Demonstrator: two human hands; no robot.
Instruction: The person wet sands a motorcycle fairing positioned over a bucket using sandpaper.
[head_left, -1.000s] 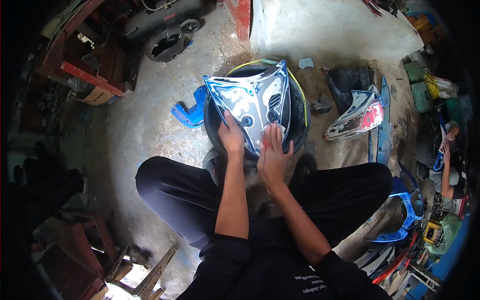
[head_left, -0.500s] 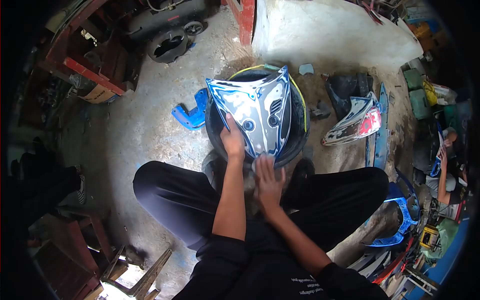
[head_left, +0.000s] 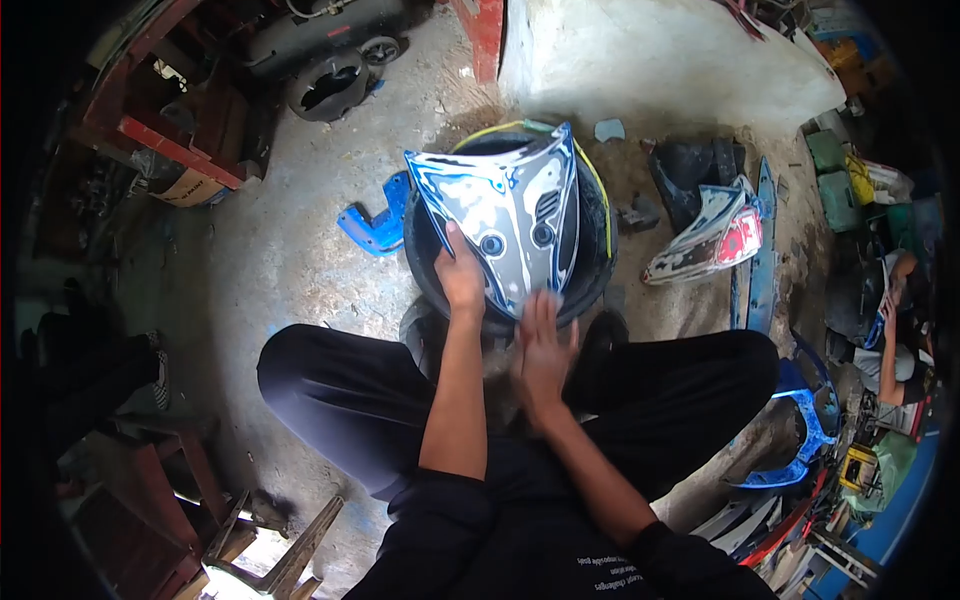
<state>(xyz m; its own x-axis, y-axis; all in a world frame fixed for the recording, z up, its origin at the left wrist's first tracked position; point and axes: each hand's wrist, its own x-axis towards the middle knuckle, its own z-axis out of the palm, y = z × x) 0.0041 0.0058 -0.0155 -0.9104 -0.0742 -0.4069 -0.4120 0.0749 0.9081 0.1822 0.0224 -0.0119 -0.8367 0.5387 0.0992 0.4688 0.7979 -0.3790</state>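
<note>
A motorcycle fairing panel (head_left: 515,215), patchy white and grey with blue edges, lies over a round black tub (head_left: 597,275), its narrow end toward me. My left hand (head_left: 462,275) is closed on the panel's left edge, thumb on top. At the narrow end, my right hand (head_left: 543,355) has its fingers pressed together against the panel, smeared by motion. Whatever lies under those fingers is hidden now; half a second ago a pale patch showed beside them. The panel has two round holes and a slotted vent.
A blue plastic part (head_left: 377,222) lies left of the tub. On the right are a white-and-red fairing piece (head_left: 710,240) and a blue frame-like part (head_left: 805,445). A white wall (head_left: 660,70) stands ahead. Another person's arm (head_left: 889,350) is at far right; a wooden stool (head_left: 275,560) is lower left.
My right hand has shifted slightly toward me and right along the panel's tip, and the pale patch by its fingers no longer shows. My left hand keeps its hold; the view has shifted slightly.
</note>
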